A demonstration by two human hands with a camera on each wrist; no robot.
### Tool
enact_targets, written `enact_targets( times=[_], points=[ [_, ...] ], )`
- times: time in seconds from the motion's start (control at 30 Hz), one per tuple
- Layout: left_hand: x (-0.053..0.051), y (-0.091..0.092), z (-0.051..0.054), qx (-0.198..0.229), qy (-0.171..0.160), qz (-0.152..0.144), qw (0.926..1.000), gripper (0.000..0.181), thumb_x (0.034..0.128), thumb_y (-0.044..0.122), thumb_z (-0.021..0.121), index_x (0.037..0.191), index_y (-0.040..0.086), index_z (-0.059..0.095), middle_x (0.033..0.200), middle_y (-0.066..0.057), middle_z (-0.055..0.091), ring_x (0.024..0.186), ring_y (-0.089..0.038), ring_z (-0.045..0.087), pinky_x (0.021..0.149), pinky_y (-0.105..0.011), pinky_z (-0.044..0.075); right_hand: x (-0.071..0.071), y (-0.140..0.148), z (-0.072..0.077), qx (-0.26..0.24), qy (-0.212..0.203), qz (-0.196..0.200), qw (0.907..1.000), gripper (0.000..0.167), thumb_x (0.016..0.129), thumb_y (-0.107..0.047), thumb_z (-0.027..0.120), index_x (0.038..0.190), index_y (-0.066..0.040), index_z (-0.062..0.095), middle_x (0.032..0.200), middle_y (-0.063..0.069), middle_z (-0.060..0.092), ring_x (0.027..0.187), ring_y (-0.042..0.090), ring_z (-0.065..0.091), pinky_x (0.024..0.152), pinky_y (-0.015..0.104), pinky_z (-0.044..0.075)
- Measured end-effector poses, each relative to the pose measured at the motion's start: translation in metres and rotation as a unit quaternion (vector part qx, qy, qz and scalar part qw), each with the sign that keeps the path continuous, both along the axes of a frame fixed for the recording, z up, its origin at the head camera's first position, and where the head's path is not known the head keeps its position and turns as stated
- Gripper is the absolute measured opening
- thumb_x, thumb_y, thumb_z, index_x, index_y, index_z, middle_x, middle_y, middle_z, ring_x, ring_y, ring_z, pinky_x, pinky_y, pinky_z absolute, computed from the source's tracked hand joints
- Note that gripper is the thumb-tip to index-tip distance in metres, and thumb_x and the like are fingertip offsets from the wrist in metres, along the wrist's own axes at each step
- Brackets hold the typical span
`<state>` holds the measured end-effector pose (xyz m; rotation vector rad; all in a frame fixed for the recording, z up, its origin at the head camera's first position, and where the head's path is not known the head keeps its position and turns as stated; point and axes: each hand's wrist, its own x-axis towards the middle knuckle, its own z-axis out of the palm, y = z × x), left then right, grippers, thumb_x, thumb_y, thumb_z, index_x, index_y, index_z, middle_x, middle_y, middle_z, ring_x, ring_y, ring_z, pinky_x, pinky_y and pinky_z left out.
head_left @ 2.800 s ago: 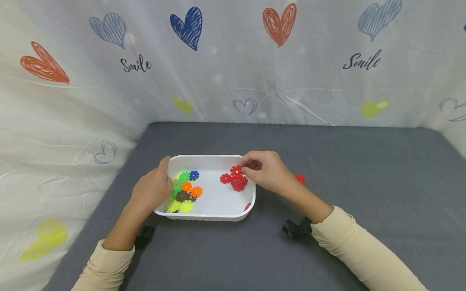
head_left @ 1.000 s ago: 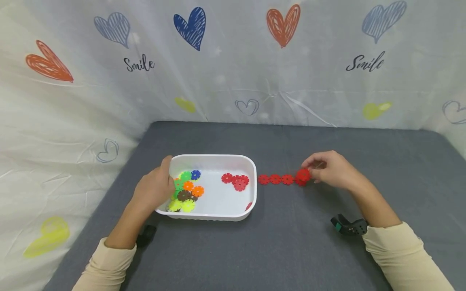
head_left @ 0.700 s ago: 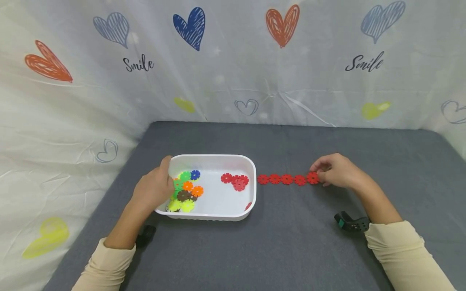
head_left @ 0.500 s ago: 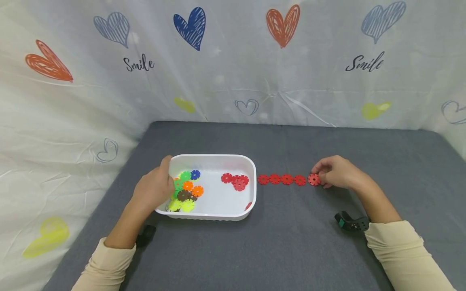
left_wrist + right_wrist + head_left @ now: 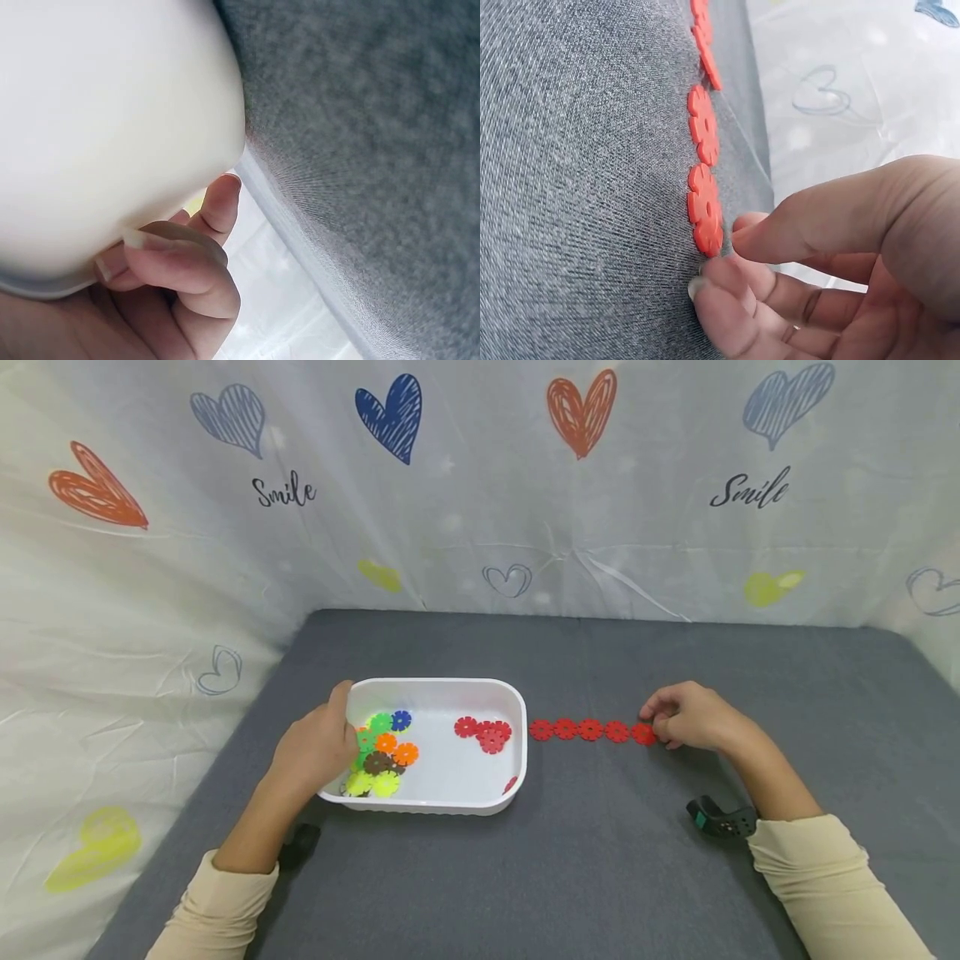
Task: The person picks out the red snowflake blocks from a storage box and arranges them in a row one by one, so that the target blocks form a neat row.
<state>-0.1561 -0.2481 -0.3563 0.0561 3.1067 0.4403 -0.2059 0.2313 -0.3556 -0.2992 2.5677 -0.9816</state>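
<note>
**Here: White Tray (image 5: 431, 806), Then Red Discs (image 5: 590, 730)**

My left grip (image 5: 315, 747) holds the tray's left end. Rightward, five discs line the desk (image 5: 555, 885); my half-curled right grip (image 5: 693, 717) is at the end disc (image 5: 642, 734), pinching or not I can't tell. Behind, a curtain (image 5: 465, 510).

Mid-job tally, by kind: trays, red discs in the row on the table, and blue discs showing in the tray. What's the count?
White tray: 1
Red discs in the row: 5
Blue disc showing in the tray: 1
Total: 7
</note>
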Motion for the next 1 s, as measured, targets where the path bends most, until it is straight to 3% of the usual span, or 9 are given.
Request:
enact_targets(
  times=[0.17, 0.37, 0.6, 0.73, 0.87, 1.0],
  points=[
    [-0.001, 0.000, 0.000, 0.001, 0.000, -0.002, 1.0000, 0.057, 0.0973, 0.008, 0.039, 0.151, -0.004, 0.025, 0.121, -0.030, 0.061, 0.085, -0.038, 0.063, 0.072, -0.055, 0.050, 0.001, -0.003, 0.004, 0.049, 0.055, -0.002, 0.9973, 0.027, 0.086, 0.000, 0.054, 0.109, 0.005, 0.068, 0.090, 0.009, 0.067, 0.068, 0.019, 0.062, 0.062, 0.038, 0.053],
    [-0.001, 0.000, 0.000, 0.000, -0.003, -0.001, 1.0000, 0.057, 0.0980, 0.008, 0.039, 0.152, -0.003, 0.024, 0.123, -0.030, 0.060, 0.088, -0.040, 0.064, 0.074, -0.056, 0.050, 0.008, -0.023, 0.015, 0.146, 0.158, -0.010, 0.9766, 0.027, 0.085, -0.005, 0.055, 0.107, 0.003, 0.070, 0.084, 0.008, 0.067, 0.066, 0.020, 0.058, 0.061, 0.042, 0.047],
    [0.000, -0.002, -0.001, 0.005, 0.003, -0.008, 1.0000, 0.056, 0.0969, 0.007, 0.038, 0.151, -0.003, 0.025, 0.113, -0.028, 0.064, 0.071, -0.034, 0.062, 0.058, -0.049, 0.047, 0.020, -0.061, 0.035, 0.134, 0.244, 0.000, 0.9604, 0.027, 0.088, -0.004, 0.053, 0.106, -0.001, 0.073, 0.093, 0.010, 0.069, 0.065, 0.020, 0.056, 0.058, 0.039, 0.045],
    [0.000, -0.002, -0.001, 0.008, 0.006, -0.010, 0.9999, 0.056, 0.0964, 0.007, 0.038, 0.150, -0.002, 0.026, 0.112, -0.027, 0.064, 0.070, -0.033, 0.061, 0.057, -0.047, 0.046, 0.023, -0.088, 0.041, 0.097, 0.336, 0.017, 0.9365, 0.019, 0.089, -0.003, 0.058, 0.097, -0.004, 0.075, 0.091, 0.009, 0.070, 0.071, 0.020, 0.060, 0.062, 0.040, 0.048],
    [0.000, -0.002, -0.001, 0.008, 0.008, -0.010, 0.9999, 0.055, 0.0969, 0.007, 0.038, 0.150, -0.002, 0.026, 0.113, -0.028, 0.064, 0.073, -0.034, 0.062, 0.059, -0.049, 0.047, 0.021, -0.116, 0.042, 0.041, 0.420, 0.040, 0.9056, 0.015, 0.087, 0.000, 0.062, 0.090, -0.005, 0.076, 0.082, 0.004, 0.069, 0.068, 0.016, 0.058, 0.062, 0.036, 0.049],
    [0.001, -0.002, 0.000, 0.006, 0.006, -0.007, 0.9999, 0.055, 0.0973, 0.008, 0.038, 0.150, -0.002, 0.026, 0.116, -0.028, 0.063, 0.077, -0.036, 0.063, 0.063, -0.052, 0.049, 0.021, -0.143, 0.039, 0.007, 0.477, 0.089, 0.8741, 0.012, 0.085, 0.003, 0.065, 0.088, -0.003, 0.075, 0.077, 0.004, 0.066, 0.064, 0.015, 0.055, 0.058, 0.031, 0.048]
  ],
)
